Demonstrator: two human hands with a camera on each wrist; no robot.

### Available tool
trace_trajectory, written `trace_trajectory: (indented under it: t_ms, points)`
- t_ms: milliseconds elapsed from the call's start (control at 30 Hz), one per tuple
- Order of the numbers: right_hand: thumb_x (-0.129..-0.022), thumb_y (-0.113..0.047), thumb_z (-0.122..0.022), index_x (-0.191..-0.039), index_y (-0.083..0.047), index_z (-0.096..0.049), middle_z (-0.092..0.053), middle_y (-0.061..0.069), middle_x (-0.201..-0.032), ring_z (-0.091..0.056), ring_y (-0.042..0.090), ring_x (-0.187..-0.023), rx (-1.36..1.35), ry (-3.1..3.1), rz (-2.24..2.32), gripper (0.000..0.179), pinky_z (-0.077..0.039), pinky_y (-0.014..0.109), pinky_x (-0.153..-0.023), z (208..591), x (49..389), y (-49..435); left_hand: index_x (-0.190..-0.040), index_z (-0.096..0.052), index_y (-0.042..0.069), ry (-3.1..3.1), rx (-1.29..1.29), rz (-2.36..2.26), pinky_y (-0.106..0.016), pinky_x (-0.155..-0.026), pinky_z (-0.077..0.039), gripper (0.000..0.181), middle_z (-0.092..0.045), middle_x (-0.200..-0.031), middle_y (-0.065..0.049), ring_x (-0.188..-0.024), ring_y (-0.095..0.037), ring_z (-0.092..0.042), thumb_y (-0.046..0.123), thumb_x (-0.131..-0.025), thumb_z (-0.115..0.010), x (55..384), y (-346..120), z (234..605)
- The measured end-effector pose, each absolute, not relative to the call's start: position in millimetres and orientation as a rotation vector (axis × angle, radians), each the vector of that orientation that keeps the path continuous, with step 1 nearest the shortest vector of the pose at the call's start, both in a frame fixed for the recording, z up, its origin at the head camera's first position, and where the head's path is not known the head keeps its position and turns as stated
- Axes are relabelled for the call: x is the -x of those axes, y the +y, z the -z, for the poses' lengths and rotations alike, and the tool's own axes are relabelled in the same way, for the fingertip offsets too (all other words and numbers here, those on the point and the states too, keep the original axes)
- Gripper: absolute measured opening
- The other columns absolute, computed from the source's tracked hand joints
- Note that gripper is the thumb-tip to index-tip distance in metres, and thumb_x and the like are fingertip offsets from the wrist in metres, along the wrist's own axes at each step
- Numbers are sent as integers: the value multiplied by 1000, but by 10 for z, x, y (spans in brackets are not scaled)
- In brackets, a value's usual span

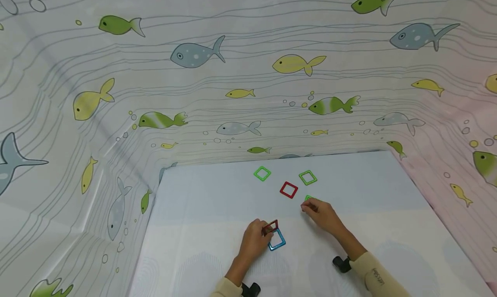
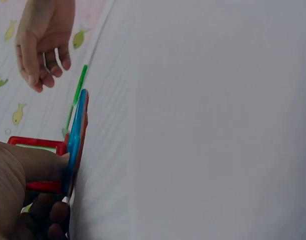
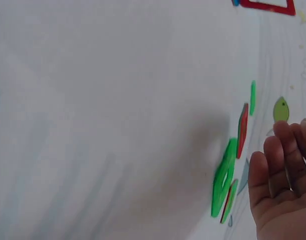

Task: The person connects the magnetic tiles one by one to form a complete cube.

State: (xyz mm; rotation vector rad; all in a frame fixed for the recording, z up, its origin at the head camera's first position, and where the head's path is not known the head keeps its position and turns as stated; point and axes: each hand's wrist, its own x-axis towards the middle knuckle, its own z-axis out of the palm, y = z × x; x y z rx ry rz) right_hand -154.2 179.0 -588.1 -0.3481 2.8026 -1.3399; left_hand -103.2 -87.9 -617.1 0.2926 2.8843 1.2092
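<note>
Square frame tiles, counted

I count three green square frames (image 1: pixel 262 173), two red square frames (image 1: pixel 288 190), one blue square frame (image 1: pixel 277 241).

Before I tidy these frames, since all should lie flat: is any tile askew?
Yes. The red square frame in the left hand stands tilted up on edge against the flat blue frame. The other red frame and two green frames lie flat.
</note>
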Motion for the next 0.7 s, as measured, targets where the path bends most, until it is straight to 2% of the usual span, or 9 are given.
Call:
trace_trajectory:
  t_ms: [200, 367, 567, 700]
  points:
    - [-95, -22, -69, -101, -16, -71, -72, -4, -94, -63, 12, -86, 198, 2819, 1300, 9, -51, 24, -68, 5879, 1592, 1954, -85, -70, 13, 2945, -194, -1202, -17, -58, -38, 10, -52, -75, 8, -71, -4, -43, 15, -83, -79, 998, -813, 6179]
    - [-94, -19, -69, -107, -9, -70, -70, 4, -99, -64, 19, -89, 150, 2855, 1295, 16, -53, 29, -72, 5896, 1643, 2053, -85, -69, 13, 2994, -164, -1190, -17, -58, -36, 10, -51, -73, 8, -70, -3, -41, 14, -83, -79, 972, -768, 6181]
    - [-94, -17, -69, -122, 1, -63, -61, 18, -116, -63, 33, -103, 85, 2835, 1256, 34, -54, 47, -87, 5931, 1687, 2114, -86, -72, 13, 2993, -89, -1233, -18, -58, -36, 9, -52, -72, 8, -70, -4, -42, 14, -83, -80, 955, -731, 6180]
    - [-91, -20, -72, -132, 3, -57, -57, 22, -124, -59, 34, -109, 48, 2815, 1175, 49, -51, 50, -90, 5977, 1713, 2130, -87, -73, 13, 2995, -57, -1244, -18, -59, -37, 8, -53, -72, 8, -71, -5, -43, 14, -83, -79, 948, -711, 6182]
